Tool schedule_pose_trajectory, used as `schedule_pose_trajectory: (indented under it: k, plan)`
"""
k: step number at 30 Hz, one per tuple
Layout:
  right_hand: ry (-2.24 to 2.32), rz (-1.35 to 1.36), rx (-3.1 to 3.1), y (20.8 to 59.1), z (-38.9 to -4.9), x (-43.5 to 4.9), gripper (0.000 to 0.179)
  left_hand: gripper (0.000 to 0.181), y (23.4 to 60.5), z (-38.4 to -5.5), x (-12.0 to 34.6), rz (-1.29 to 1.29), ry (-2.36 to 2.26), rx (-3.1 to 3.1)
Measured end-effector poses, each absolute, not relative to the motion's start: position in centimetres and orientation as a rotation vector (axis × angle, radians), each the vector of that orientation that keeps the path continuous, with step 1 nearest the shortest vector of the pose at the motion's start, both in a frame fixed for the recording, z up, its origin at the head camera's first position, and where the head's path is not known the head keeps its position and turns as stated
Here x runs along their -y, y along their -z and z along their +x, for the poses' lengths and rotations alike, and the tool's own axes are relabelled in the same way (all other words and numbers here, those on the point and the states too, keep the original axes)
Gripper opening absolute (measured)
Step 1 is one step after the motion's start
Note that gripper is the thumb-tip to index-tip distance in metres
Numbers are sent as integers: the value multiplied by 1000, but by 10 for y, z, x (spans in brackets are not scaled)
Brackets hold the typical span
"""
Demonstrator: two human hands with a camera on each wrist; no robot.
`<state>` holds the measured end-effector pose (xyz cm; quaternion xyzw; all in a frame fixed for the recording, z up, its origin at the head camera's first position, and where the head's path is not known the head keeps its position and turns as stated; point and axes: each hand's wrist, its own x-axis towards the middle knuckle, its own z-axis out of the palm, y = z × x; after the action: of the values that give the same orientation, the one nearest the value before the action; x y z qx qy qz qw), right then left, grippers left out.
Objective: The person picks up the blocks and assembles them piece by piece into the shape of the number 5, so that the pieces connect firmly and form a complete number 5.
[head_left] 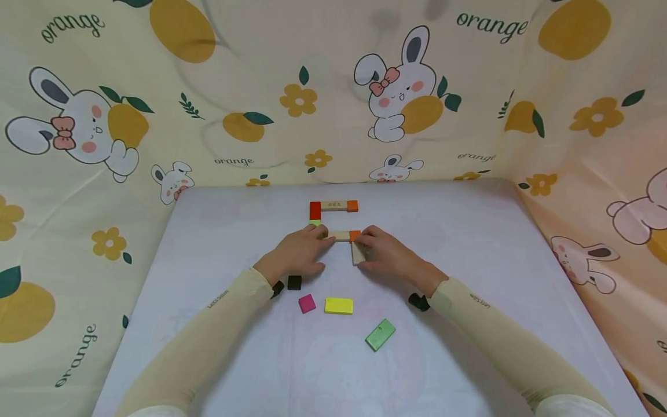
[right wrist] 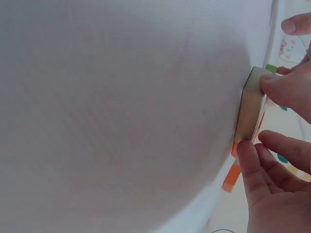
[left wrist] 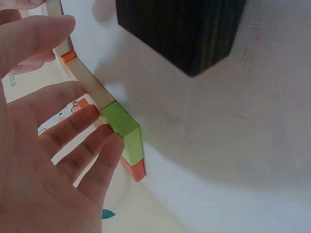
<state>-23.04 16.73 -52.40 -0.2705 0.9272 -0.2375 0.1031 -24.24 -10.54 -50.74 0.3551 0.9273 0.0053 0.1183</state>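
Observation:
Near the back of the table, small blocks are laid end to end in a bent line. A red block (head_left: 315,210) joins an upper plain wooden block (head_left: 334,205) with an orange cube (head_left: 352,206) at its end. Below the red one comes a light green block (left wrist: 121,121), where the fingertips of my left hand (head_left: 299,250) rest, fairly straight. A second wooden block (head_left: 340,236) leads to another orange cube (head_left: 355,236). My right hand (head_left: 388,258) pinches a wooden block (head_left: 358,255) by its ends, standing against that cube's near side.
Closer to me lie a black block (head_left: 294,282), a magenta cube (head_left: 307,303), a yellow block (head_left: 339,306) and a green block (head_left: 380,335). A printed cloth (head_left: 333,139) hangs behind the white table (head_left: 234,370) and down its sides.

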Motion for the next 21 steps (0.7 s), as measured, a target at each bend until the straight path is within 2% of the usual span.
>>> schedule_pose_trajectory:
  k: [11,21]
  plan:
    - [677,-795,-2729,526,-231,-167,54,69,504,-241,105,1038,-22,-2711]
    - [696,-899,-2730,526,-230,-169,52,70,505,-240,105,1057,-23,-2728]
